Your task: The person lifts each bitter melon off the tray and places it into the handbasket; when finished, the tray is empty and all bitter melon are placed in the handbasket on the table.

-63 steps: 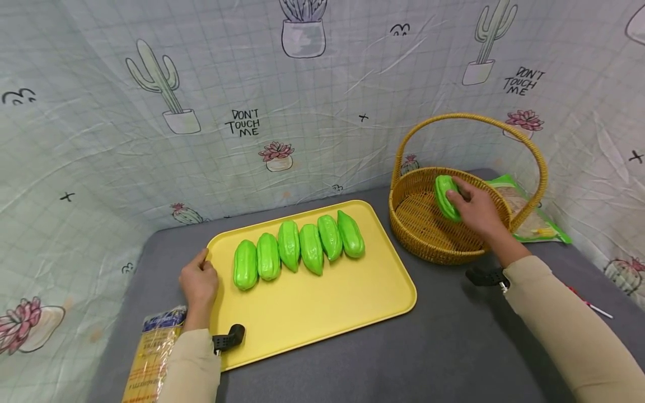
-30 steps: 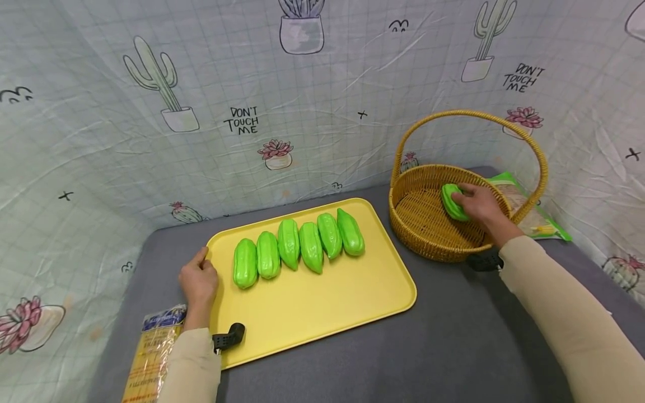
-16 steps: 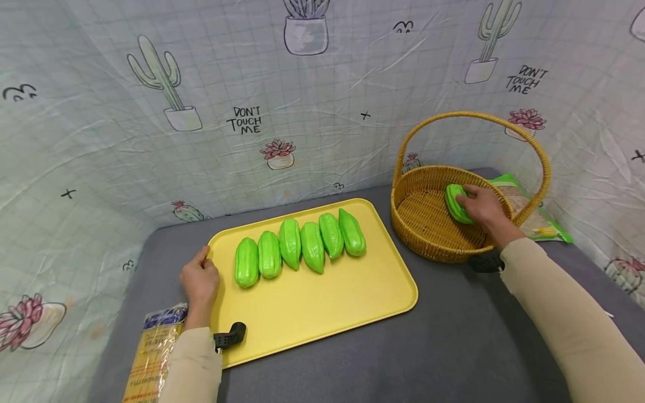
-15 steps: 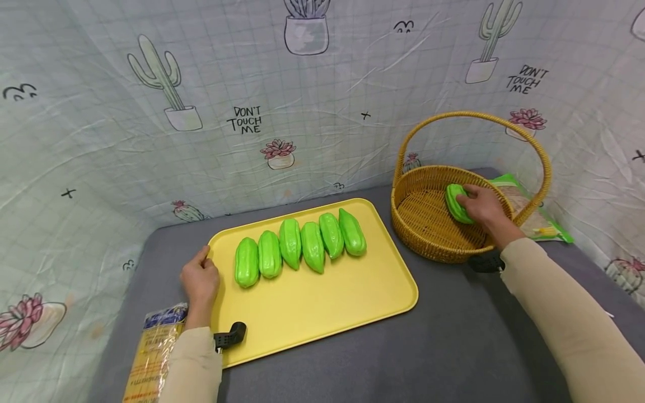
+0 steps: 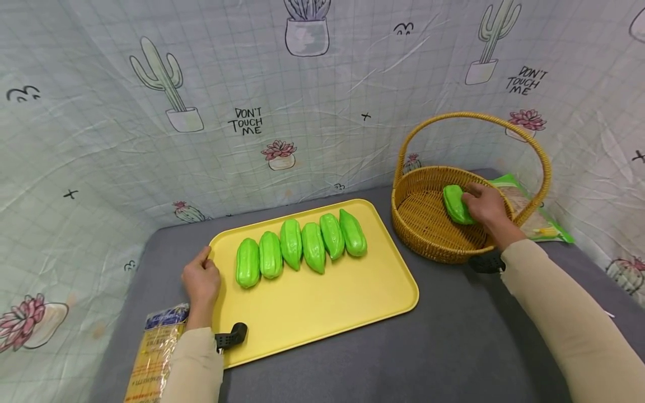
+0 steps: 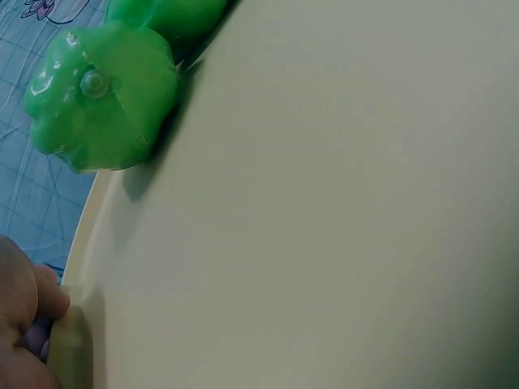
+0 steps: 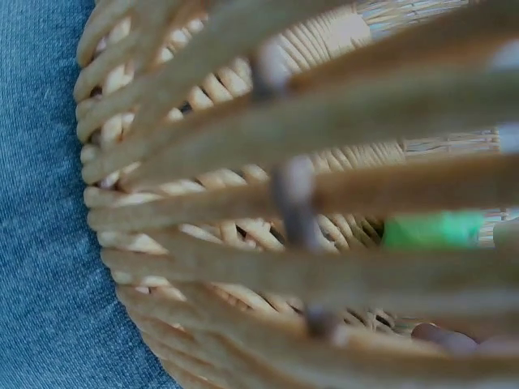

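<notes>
On the grey table, right hand (image 5: 485, 208) fingers curl round the gourd (image 5: 456, 204) inside the basket (image 5: 428, 246)

There were seven green gourds in all, six in a row on the one yellow tray (image 5: 322, 313) and one (image 5: 455, 204) inside the single wicker basket (image 5: 428, 235), plus two packets, one yellow (image 5: 151, 358) left of the tray and one green (image 5: 534, 218) behind the basket.
</notes>
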`<state>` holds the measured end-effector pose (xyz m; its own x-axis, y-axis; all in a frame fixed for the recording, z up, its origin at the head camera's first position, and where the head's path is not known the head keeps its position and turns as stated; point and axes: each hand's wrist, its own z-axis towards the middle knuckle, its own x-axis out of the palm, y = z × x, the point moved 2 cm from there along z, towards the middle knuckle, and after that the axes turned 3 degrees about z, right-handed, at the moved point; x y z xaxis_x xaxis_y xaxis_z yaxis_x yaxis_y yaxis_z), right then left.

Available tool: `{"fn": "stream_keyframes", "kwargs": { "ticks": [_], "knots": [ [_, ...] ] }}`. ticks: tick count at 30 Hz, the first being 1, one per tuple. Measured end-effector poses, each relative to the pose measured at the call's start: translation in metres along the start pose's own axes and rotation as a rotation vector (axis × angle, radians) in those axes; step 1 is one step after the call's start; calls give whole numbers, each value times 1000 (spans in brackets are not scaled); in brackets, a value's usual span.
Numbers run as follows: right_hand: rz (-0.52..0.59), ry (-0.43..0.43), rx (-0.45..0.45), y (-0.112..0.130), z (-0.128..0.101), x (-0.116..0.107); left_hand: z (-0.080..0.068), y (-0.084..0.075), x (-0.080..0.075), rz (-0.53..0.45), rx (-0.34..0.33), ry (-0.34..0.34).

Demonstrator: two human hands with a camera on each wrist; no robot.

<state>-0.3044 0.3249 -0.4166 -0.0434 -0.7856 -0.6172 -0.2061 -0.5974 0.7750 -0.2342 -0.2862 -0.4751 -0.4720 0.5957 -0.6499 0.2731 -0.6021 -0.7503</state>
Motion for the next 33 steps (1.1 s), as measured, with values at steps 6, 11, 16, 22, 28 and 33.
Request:
{"fn": "stream_keyframes", "kwargs": {
  "ticks": [6,11,16,22,28,33],
  "knots": [
    [-24,-9,7,0,-3,1,-1,3,1,-4,-3,3],
    [-4,32,-16,2,-11,1,-2,3,2,-4,6,10],
    [-11,41,-61,6,-20,1,-2,2,2,-10,3,26],
    [-18,-19,-132,15,-30,2,-1,0,1,-12,-3,23],
    [32,-101,-243,30,-44,3,0,1,0,-14,-4,26],
    [76,-104,-317,50,-56,12,0,1,0,-19,-14,31]
  ]
}}
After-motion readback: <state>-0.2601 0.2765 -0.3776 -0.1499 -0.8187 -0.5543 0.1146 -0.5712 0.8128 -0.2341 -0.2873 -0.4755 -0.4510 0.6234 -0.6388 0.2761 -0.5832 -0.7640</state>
